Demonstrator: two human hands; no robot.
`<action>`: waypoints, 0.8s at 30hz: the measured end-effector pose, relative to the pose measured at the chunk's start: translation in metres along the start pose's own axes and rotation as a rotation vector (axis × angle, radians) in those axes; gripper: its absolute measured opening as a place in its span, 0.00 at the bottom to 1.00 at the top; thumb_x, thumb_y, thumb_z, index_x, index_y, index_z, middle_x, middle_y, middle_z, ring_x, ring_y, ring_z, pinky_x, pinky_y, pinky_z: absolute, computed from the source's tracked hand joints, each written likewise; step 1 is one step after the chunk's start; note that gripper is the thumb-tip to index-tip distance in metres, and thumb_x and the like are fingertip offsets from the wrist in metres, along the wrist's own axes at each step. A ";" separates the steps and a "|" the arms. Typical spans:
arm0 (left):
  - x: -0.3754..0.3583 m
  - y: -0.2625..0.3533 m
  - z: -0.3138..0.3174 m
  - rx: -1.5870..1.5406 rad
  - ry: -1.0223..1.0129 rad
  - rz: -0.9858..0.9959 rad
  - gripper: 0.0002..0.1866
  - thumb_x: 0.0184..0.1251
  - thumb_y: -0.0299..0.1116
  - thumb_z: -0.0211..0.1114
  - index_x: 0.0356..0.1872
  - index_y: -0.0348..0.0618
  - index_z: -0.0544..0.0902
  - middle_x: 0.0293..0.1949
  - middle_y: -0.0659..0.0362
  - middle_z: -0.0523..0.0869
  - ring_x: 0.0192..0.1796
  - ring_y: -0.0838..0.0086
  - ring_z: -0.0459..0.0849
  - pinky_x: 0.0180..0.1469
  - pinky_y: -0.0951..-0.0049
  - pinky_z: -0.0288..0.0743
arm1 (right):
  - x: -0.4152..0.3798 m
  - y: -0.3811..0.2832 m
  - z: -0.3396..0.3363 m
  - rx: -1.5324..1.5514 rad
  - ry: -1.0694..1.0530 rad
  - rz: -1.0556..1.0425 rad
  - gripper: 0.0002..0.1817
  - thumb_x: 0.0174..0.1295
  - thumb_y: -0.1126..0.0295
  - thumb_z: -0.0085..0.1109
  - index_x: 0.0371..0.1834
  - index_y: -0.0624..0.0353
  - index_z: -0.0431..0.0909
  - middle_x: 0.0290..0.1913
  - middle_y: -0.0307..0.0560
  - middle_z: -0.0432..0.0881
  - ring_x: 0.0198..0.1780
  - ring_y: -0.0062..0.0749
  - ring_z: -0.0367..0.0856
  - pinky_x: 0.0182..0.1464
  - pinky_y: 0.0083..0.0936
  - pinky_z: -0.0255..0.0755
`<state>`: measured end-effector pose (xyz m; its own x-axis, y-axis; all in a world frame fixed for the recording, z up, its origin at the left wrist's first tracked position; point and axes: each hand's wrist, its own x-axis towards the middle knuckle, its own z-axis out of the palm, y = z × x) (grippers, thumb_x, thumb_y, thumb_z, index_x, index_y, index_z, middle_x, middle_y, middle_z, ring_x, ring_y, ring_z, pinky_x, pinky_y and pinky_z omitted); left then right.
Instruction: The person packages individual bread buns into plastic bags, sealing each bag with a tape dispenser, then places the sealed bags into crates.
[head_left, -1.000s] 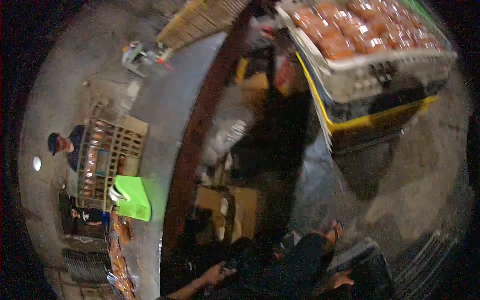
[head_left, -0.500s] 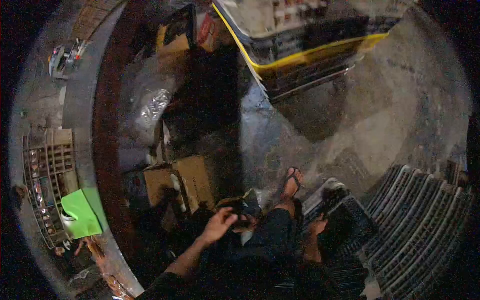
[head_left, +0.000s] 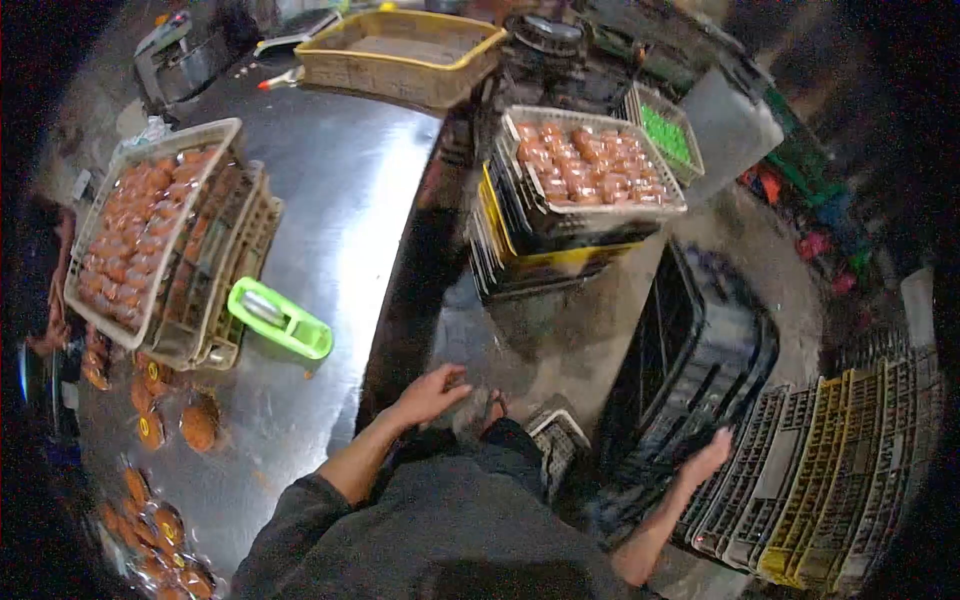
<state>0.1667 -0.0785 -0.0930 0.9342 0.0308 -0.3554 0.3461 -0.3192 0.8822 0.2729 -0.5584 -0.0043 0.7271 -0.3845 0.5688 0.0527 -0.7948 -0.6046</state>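
Firstly, one pale plastic crate (head_left: 612, 210) of film-wrapped reddish-brown pieces (head_left: 585, 165), topping a stack ahead of the left fingers (head_left: 452, 377). One similar filled crate (head_left: 193, 235) on the shiny metal desk (head_left: 345, 180), left of them. One large black plastic crate (head_left: 718, 345), just beside the right fingers (head_left: 724, 440); interior dark, edges blurred. Left fingers: half open, loosely curled, unoccupied. Right fingers: blurred; whether open, closed or touching the black crate, cannot tell.

A black crate (head_left: 708, 372) — slot-sided, partly blurred — beside the row of crates (head_left: 822, 478).
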 end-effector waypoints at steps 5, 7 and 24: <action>-0.052 0.049 -0.056 -0.070 0.225 0.159 0.31 0.71 0.52 0.60 0.64 0.37 0.70 0.55 0.47 0.81 0.54 0.64 0.82 0.58 0.66 0.73 | 0.147 -0.049 -0.055 0.165 -0.158 -0.559 0.30 0.73 0.51 0.42 0.67 0.65 0.69 0.68 0.55 0.69 0.68 0.44 0.65 0.71 0.41 0.56; -0.087 0.036 -0.062 -0.179 0.330 0.205 0.30 0.71 0.50 0.60 0.64 0.37 0.70 0.53 0.48 0.82 0.53 0.65 0.82 0.58 0.66 0.73 | 0.228 -0.071 -0.038 0.143 -0.046 -0.817 0.34 0.73 0.46 0.35 0.67 0.66 0.69 0.66 0.58 0.70 0.65 0.46 0.70 0.67 0.42 0.63; -0.379 -0.031 -0.045 -0.741 2.087 -0.184 0.25 0.74 0.47 0.56 0.62 0.38 0.72 0.49 0.56 0.84 0.50 0.74 0.80 0.53 0.71 0.72 | 0.072 -0.680 0.275 1.549 -0.558 -1.567 0.40 0.62 0.35 0.42 0.37 0.71 0.80 0.35 0.56 0.80 0.38 0.50 0.76 0.47 0.43 0.69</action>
<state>-0.1938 -0.0376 0.0282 -0.5362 0.8336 -0.1330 -0.0944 0.0974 0.9908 0.4771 0.0832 0.2944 -0.3571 0.3164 0.8789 0.7005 0.7131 0.0279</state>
